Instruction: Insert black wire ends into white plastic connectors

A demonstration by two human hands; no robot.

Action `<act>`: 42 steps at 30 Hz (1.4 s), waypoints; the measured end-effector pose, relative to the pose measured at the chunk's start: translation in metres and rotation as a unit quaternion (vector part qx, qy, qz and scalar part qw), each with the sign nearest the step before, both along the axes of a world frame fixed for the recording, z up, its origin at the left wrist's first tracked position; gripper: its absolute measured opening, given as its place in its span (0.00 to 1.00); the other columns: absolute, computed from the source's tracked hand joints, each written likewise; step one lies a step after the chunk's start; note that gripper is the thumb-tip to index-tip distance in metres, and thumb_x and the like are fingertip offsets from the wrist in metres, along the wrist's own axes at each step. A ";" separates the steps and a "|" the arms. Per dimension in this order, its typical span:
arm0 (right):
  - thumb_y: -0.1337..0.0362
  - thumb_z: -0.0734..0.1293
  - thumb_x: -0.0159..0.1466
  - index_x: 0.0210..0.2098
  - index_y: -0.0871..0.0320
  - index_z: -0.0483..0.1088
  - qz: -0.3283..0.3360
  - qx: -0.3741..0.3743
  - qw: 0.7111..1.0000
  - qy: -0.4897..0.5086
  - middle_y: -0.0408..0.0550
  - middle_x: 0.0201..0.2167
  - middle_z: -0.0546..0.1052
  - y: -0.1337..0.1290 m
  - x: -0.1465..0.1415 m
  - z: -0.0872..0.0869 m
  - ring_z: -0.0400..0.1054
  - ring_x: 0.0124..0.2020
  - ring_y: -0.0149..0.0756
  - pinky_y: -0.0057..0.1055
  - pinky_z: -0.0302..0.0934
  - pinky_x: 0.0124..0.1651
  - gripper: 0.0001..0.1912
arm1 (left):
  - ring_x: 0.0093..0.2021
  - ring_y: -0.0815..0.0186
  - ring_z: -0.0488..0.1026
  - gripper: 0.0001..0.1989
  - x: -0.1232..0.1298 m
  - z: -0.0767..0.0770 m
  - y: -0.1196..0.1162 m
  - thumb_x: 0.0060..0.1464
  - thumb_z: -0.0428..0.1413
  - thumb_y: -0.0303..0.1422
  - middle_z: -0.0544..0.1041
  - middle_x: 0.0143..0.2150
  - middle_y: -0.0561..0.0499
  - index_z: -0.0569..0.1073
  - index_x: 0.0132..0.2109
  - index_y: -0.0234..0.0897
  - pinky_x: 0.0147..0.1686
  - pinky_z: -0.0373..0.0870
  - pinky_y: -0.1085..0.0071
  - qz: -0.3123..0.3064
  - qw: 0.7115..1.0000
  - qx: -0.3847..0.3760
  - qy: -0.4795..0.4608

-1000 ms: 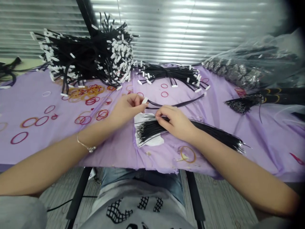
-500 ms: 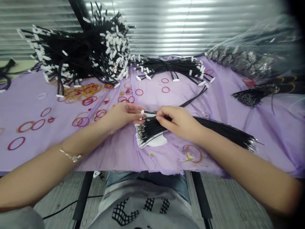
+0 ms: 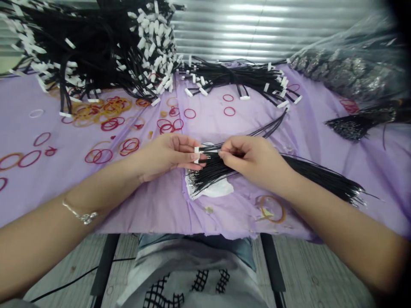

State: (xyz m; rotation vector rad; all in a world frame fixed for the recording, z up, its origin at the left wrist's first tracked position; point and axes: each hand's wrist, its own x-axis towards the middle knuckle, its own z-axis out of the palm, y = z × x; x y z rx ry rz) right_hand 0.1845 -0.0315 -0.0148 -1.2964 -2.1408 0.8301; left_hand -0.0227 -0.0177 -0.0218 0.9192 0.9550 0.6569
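My left hand pinches a small white connector, from which several black wires run off to the right. Just right of it, my right hand is closed in a pinch on a thin black wire, whose metal tip points at the connector. Under both hands a bundle of loose black wires with silvery tips lies on a white patch. The wires' other ends fan out beyond my right forearm. Another white connector ends the wires at the upper right.
A tall heap of black cables with white connectors stands at the back left, a smaller pile beside it. Rubber bands are scattered on the purple cloth. At right lie a wire bundle and a clear plastic bag.
My right hand has drawn slightly away from the connector, and a wire with a bare metal tip now shows between the hands. The camera view has shifted closer.
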 end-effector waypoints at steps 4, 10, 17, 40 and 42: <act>0.69 0.63 0.57 0.23 0.59 0.66 -0.013 -0.002 1.000 0.005 0.39 0.18 0.67 -0.001 0.000 0.002 0.57 0.20 0.24 0.24 0.51 0.24 0.06 | 0.35 0.67 0.78 0.09 -0.002 0.000 0.001 0.46 0.62 0.19 0.80 0.32 0.47 0.73 0.36 0.28 0.37 0.76 0.71 -0.013 1.000 -0.007 0.008; 0.70 0.63 0.56 0.23 0.59 0.66 -0.011 -0.007 1.000 0.003 0.39 0.18 0.67 -0.002 -0.001 0.001 0.57 0.20 0.25 0.24 0.51 0.24 0.06 | 0.34 0.66 0.78 0.10 -0.002 -0.002 0.001 0.45 0.63 0.20 0.80 0.33 0.46 0.74 0.36 0.29 0.39 0.75 0.69 -0.016 1.000 -0.006 0.013; 0.70 0.63 0.56 0.23 0.59 0.68 -0.021 -0.007 1.000 -0.004 0.39 0.18 0.68 -0.001 -0.001 0.003 0.57 0.20 0.25 0.24 0.51 0.24 0.06 | 0.35 0.66 0.78 0.11 -0.001 0.000 0.001 0.44 0.64 0.19 0.80 0.32 0.48 0.72 0.35 0.29 0.37 0.76 0.71 -0.011 1.000 -0.007 0.007; 0.69 0.62 0.56 0.23 0.60 0.68 -0.004 -0.019 1.000 0.016 0.39 0.17 0.66 -0.001 -0.001 0.000 0.57 0.20 0.24 0.24 0.49 0.24 0.06 | 0.36 0.67 0.78 0.10 -0.002 0.000 0.002 0.44 0.64 0.21 0.79 0.32 0.47 0.73 0.35 0.30 0.38 0.76 0.71 -0.031 0.999 -0.001 0.009; 0.69 0.62 0.56 0.23 0.60 0.68 -0.004 -0.016 1.000 0.013 0.39 0.17 0.66 -0.001 -0.002 0.000 0.56 0.19 0.24 0.24 0.49 0.24 0.06 | 0.35 0.67 0.78 0.10 -0.001 0.001 0.001 0.44 0.64 0.21 0.79 0.32 0.47 0.73 0.35 0.30 0.37 0.75 0.72 -0.030 0.999 -0.003 0.017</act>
